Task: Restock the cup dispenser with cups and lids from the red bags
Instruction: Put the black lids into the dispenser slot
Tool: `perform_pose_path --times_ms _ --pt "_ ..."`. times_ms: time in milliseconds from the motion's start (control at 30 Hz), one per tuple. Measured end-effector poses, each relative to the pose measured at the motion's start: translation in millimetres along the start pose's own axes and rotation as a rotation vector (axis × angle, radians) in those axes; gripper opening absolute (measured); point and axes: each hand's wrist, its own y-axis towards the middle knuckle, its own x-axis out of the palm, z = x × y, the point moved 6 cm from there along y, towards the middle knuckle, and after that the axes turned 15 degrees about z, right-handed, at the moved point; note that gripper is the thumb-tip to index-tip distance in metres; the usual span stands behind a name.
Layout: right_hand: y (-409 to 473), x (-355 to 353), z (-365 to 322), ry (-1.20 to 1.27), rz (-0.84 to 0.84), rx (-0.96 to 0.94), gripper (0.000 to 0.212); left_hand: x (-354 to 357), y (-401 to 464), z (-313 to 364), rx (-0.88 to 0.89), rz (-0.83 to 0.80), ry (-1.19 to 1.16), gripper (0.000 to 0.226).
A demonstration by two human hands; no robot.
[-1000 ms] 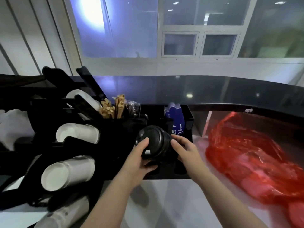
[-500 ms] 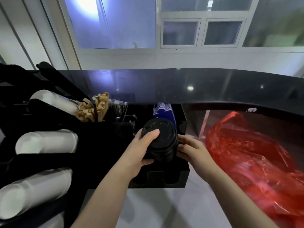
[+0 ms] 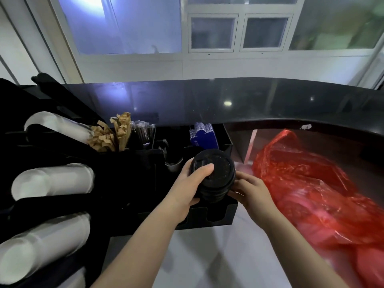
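A stack of black lids [image 3: 218, 173] stands in the front right slot of the black dispenser organiser [image 3: 220, 217]. My left hand [image 3: 187, 188] grips the stack from the left, thumb laid across the top lid. My right hand [image 3: 249, 190] holds its right side low down with curled fingers. White cup stacks [image 3: 52, 181] lie in the dispenser's tubes at the left. A red plastic bag [image 3: 307, 183] lies crumpled on the counter to the right.
Brown paper packets [image 3: 112, 134], wrapped stirrers [image 3: 143, 132] and blue packets [image 3: 203, 136] fill the organiser's rear compartments. A raised black counter ledge [image 3: 249, 100] runs behind. Pale countertop [image 3: 218, 256] lies in front of the organiser.
The lid stack has turned from tilted to upright and settled lower into the front slot. My left thumb has come onto the top lid. The view has shifted left.
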Motion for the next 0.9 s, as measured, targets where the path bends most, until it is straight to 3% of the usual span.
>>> perform_pose_path --times_ms 167,367,900 --pt "-3 -4 1 -0.017 0.051 0.008 0.048 7 0 1 -0.006 -0.003 0.013 0.059" --pt "-3 -6 3 -0.019 0.117 0.037 0.042 13 3 1 0.002 -0.03 0.034 0.038" --pt "3 -7 10 -0.113 0.261 0.128 0.016 13 13 4 0.035 -0.017 0.129 0.041"
